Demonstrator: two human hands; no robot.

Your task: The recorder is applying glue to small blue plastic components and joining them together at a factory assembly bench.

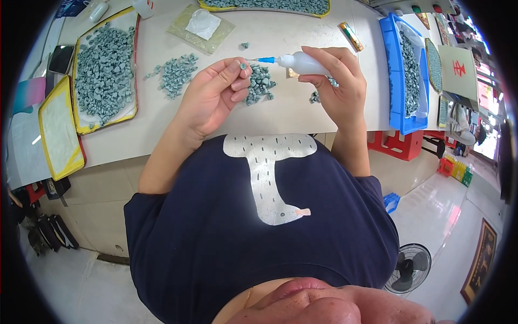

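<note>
My left hand (211, 89) pinches a small green piece (243, 66) between thumb and forefinger, the other fingers curled in. Gripped in my right hand (345, 81) is a white squeeze bottle (307, 63), tilted sideways. Its blue needle tip (265, 60) points left, the thin needle ending close to the green piece; whether they touch I cannot tell. Behind and below the fingertips lies a heap of similar green pieces (260, 89), partly hidden by my left hand. Another loose heap (178, 74) spreads to the left of that hand. A few more pieces (315, 97) lie under my right hand.
At left stands a yellow-edged tray (86, 130) full of green pieces, with a second tray (81, 162) and a phone (61, 59) beside it. A blue bin (393, 81) of pieces is at right. Farther back are a plastic bag (181, 29) and a small tube (351, 36).
</note>
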